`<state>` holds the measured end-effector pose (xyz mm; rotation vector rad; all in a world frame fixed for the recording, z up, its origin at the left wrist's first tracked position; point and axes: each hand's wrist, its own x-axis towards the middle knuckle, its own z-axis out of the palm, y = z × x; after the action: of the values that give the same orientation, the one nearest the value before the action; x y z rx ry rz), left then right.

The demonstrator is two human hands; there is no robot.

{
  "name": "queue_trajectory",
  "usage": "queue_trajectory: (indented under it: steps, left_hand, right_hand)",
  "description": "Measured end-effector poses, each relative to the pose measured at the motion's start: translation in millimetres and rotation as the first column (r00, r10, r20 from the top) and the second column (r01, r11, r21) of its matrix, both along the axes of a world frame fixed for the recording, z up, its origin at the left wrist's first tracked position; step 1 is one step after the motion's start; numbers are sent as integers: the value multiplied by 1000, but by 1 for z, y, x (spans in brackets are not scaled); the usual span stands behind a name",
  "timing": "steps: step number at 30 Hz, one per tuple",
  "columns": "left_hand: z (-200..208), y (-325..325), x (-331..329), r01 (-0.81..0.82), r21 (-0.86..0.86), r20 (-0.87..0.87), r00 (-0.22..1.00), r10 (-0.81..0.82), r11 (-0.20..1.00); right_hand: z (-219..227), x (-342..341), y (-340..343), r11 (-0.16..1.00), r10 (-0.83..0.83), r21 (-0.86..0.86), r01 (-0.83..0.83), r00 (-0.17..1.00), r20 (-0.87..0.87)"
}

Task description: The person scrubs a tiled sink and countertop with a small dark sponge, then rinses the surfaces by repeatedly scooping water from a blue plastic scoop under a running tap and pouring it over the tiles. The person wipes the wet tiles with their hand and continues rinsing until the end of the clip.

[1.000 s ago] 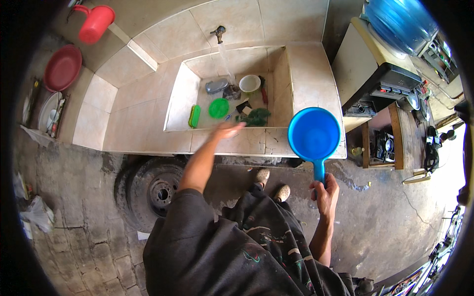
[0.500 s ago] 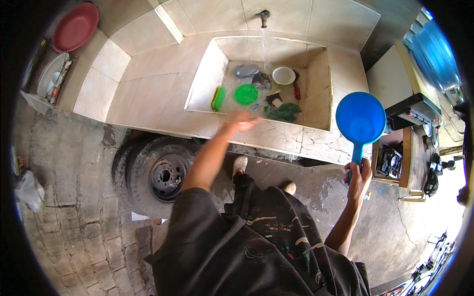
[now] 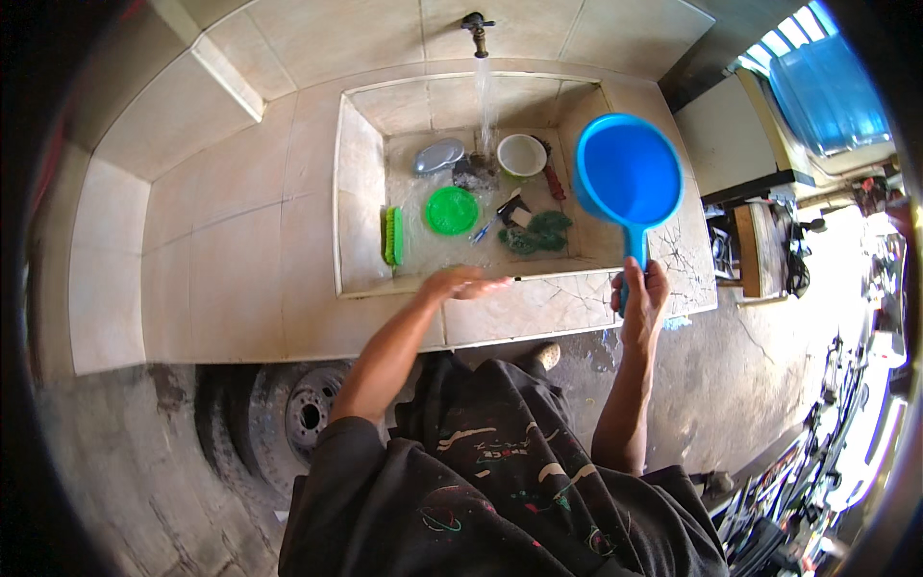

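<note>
My right hand (image 3: 642, 293) grips the handle of a blue plastic dipper (image 3: 627, 173), its bowl over the right rim of the tiled sink (image 3: 361, 183). The inside of the bowl faces up. My left hand (image 3: 466, 283) is over the sink's front edge, fingers stretched out, holding nothing. Water runs from the tap (image 3: 476, 37) into the sink. In the basin lie a green round dish (image 3: 451, 211), a white bowl (image 3: 520, 155), a grey oval object (image 3: 439, 156), a green brush (image 3: 393, 237) and a dark green scouring mesh (image 3: 538, 234).
Tiled counter (image 3: 221, 250) stretches left of the sink. Tires (image 3: 274, 413) stand under it. On the right are a large blue water jug (image 3: 829, 96) and a wooden stand (image 3: 760, 252). Cracked tiles (image 3: 673, 255) lie at the counter's right front.
The dipper in my right hand has moved left, from beside the sink to over its right rim. My left hand stays near the front edge. The whole view has shifted.
</note>
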<state>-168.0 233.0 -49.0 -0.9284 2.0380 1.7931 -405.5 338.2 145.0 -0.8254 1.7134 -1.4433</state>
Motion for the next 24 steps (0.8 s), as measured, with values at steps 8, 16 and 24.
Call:
queue_trajectory:
  steps: [8,16,24]
  left_hand:
    - [59,5,-60,191,-321,80,981,-175,928]
    - [50,-35,-14,242,-159,-25,968,-249,957]
    - [23,-114,63,-250,-451,194,910,367,857]
  right_hand:
    - [27,-46,21,941,-137,275,198,965,-224]
    - [-23,-162,-22,953,-115,243,182,957,-267]
    - [6,-184,-90,955,-133,-115,274,49,-990]
